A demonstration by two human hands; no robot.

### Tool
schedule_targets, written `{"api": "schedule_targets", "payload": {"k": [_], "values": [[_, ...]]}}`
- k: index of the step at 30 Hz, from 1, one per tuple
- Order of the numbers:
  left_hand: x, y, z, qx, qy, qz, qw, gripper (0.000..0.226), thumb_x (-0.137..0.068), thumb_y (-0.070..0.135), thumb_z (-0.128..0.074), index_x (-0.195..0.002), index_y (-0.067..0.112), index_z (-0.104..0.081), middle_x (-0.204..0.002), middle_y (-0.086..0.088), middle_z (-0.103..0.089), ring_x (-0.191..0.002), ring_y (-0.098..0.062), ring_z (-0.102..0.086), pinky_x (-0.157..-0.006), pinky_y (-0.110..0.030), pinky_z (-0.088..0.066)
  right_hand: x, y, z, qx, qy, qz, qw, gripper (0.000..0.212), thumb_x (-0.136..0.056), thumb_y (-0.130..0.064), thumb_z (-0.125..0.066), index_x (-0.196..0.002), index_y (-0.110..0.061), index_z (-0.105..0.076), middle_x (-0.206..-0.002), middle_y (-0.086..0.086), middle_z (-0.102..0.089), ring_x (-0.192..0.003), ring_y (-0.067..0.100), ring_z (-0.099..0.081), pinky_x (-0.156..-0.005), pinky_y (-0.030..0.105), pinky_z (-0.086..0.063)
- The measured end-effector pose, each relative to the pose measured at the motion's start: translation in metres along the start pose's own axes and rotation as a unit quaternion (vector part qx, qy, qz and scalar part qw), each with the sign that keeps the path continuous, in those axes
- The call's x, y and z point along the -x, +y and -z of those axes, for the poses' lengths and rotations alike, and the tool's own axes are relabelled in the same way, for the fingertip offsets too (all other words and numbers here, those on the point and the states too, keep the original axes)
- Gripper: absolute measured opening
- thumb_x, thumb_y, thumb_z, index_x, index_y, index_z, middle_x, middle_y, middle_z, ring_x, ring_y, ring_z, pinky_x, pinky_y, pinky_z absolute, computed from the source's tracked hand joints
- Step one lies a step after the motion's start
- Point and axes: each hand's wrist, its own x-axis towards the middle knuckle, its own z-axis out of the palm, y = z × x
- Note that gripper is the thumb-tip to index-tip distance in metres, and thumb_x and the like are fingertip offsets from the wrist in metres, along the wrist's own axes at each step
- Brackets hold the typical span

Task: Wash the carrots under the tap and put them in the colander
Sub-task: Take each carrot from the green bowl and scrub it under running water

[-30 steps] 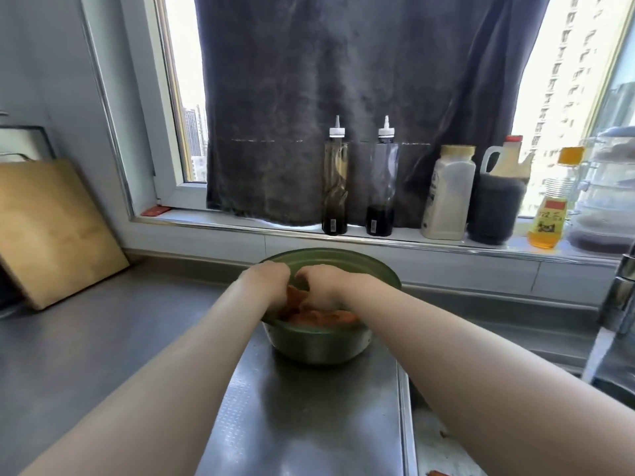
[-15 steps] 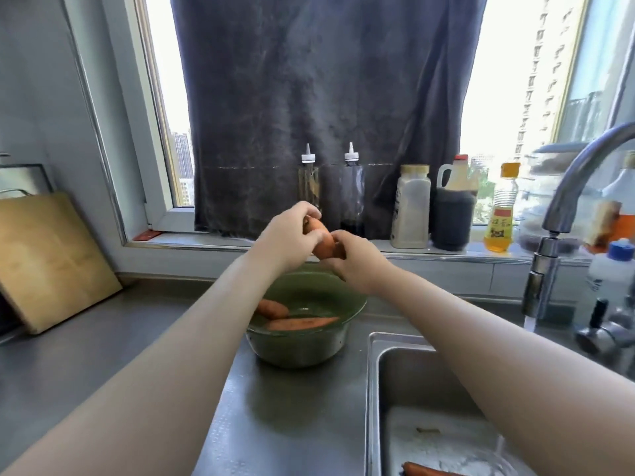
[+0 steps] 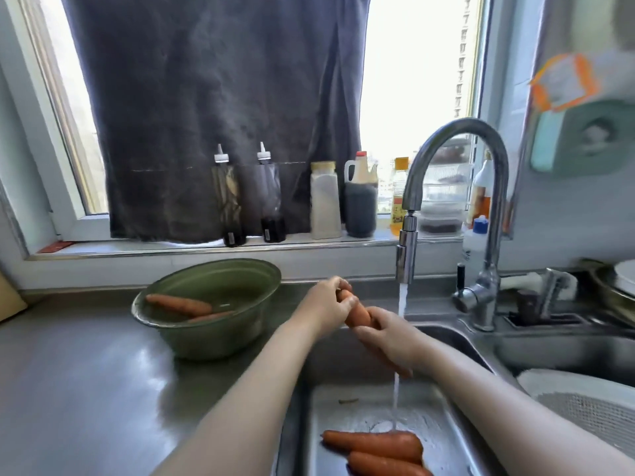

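Note:
Both hands hold one carrot over the sink, just left of the water stream. My left hand grips its thick upper end. My right hand wraps round its lower part, and the tip pokes out below into the stream. The tap runs. Two carrots lie on the sink floor under the water. Two more carrots rest in the green bowl on the counter at left. A white mesh colander sits at the right edge, partly behind my right forearm.
Several bottles line the windowsill behind the bowl and tap, before a dark curtain. A brush holder stands right of the tap base. Steel counter stretches left of the sink.
Both hands lifted a carrot out of the green bowl and carried it right and down to the running water. The view swung right, bringing the sink and colander into sight.

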Motion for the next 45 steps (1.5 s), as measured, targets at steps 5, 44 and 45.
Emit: {"api": "schedule_targets", "payload": {"k": [5, 44, 45], "values": [[0.001, -0.005, -0.064, 0.076, -0.010, 0.056, 0.996, 0.032, -0.102, 0.021, -0.061, -0.133, 0.015, -0.060, -0.131, -0.005, -0.064, -0.117, -0.018, -0.058, -0.093, -0.020, -0.039, 0.010, 0.048, 0.009, -0.069, -0.054, -0.043, 0.995, 0.019, -0.106, -0.031, -0.055, -0.113, -0.019, -0.067, -0.090, 0.006, -0.071, -0.077, 0.018, -0.065, -0.077, 0.045, -0.056], [0.011, -0.031, -0.121, 0.382, -0.068, 0.132, 0.912, 0.019, -0.094, 0.035, -0.072, -0.108, 0.026, -0.081, -0.102, 0.006, -0.078, -0.106, -0.014, -0.066, -0.102, -0.038, -0.045, 0.020, 0.104, -0.001, -0.371, -0.152, -0.194, 0.895, 0.075, -0.087, -0.071, -0.062, -0.126, -0.007, -0.064, -0.086, 0.015, -0.061, -0.068, 0.023, -0.061, -0.058, 0.035, -0.053], [0.011, -0.032, -0.119, 0.378, -0.061, 0.132, 0.914, 0.017, -0.093, 0.034, -0.074, -0.105, 0.025, -0.082, -0.101, 0.007, -0.079, -0.106, -0.012, -0.066, -0.104, -0.037, -0.044, 0.021, 0.105, 0.000, -0.366, -0.155, -0.178, 0.900, 0.070, -0.086, -0.064, -0.068, -0.131, -0.010, -0.062, -0.093, 0.014, -0.061, -0.072, 0.022, -0.062, -0.062, 0.037, -0.053]]}}
